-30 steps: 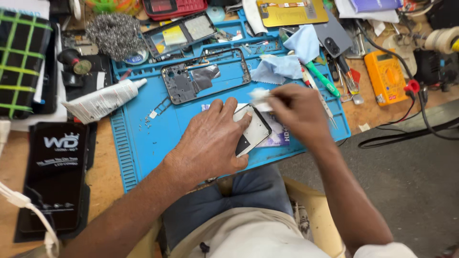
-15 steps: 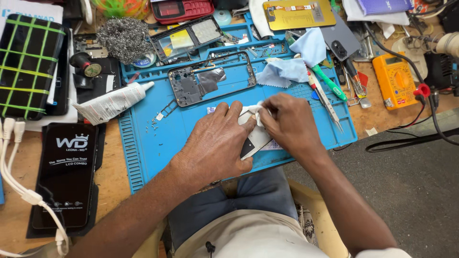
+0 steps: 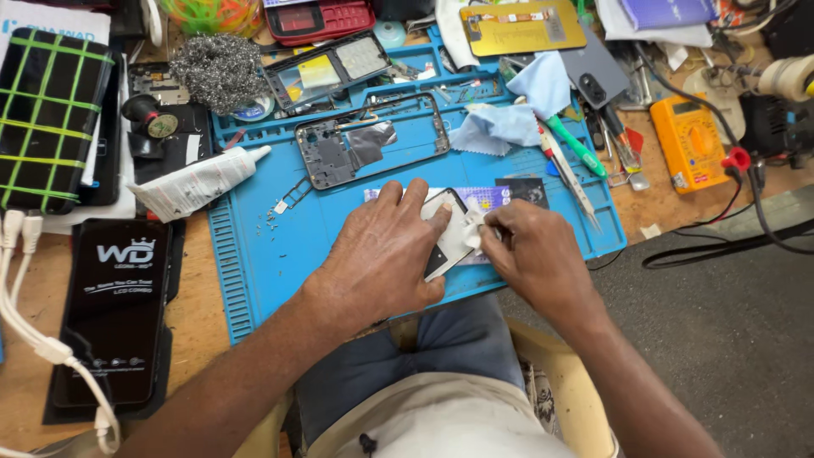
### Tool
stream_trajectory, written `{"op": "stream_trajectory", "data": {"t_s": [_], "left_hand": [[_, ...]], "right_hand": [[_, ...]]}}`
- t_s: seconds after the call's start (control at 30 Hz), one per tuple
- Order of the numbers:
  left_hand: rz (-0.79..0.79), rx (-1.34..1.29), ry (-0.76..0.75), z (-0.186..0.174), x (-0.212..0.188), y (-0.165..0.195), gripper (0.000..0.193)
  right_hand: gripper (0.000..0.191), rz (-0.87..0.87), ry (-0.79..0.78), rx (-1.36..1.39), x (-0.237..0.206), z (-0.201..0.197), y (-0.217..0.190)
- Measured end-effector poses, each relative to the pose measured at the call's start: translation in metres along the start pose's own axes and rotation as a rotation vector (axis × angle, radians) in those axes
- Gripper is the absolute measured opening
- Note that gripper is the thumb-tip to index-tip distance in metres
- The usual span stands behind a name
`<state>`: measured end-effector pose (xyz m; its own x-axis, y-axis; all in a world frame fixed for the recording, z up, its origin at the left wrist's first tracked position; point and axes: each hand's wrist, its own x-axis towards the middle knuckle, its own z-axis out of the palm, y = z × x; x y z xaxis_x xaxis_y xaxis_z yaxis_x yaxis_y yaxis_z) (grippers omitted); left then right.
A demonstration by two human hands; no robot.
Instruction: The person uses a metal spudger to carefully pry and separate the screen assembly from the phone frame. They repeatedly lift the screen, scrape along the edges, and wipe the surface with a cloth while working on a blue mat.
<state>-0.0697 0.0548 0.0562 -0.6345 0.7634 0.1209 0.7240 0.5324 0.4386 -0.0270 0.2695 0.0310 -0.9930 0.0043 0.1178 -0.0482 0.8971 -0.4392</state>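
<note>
My left hand (image 3: 381, 254) lies flat over a phone screen panel (image 3: 448, 242) on the blue work mat (image 3: 263, 254), fingers pressing its top edge. My right hand (image 3: 534, 259) pinches a small white wipe (image 3: 473, 227) against the panel's right edge. The panel is black with a white film over much of it; most of it is hidden under my left hand. A bare phone frame (image 3: 373, 140) lies on the mat just beyond my hands.
A white glue tube (image 3: 199, 180) lies at the mat's left edge. Light blue cloths (image 3: 521, 106), a green-handled tool (image 3: 572, 144), tweezers (image 3: 568, 174) and an orange multimeter (image 3: 691, 140) sit right. A black box (image 3: 114, 314) lies left, steel wool (image 3: 216, 72) behind.
My right hand has slid down and left along the panel's edge with the wipe. My left hand has shifted slightly left, still pressing the panel. The camera view has drifted.
</note>
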Motion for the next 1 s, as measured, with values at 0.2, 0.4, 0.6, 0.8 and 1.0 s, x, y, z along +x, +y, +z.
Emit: {"op": "stream_trajectory", "data": {"t_s": [0.2,0.4,0.6,0.8,1.0], "left_hand": [[0.032,0.020,0.011,0.005,0.002,0.003,0.078],[0.001,0.023,0.011,0.003,0.007,0.004,0.076],[-0.002,0.011,-0.017,0.001,0.007,0.005,0.073],[-0.005,0.047,-0.043,-0.001,0.013,0.011,0.071],[-0.022,0.022,-0.023,-0.005,0.008,0.014,0.077]], "right_hand": [[0.021,-0.135,0.121,-0.028,0.010,0.007,-0.003],[0.022,-0.050,0.039,-0.022,0.006,0.000,-0.003],[0.015,-0.097,0.067,-0.008,0.005,0.001,0.001],[0.016,-0.113,0.077,0.049,0.019,0.003,-0.003],[0.017,-0.013,-0.145,0.069,-0.029,-0.029,0.030]]}}
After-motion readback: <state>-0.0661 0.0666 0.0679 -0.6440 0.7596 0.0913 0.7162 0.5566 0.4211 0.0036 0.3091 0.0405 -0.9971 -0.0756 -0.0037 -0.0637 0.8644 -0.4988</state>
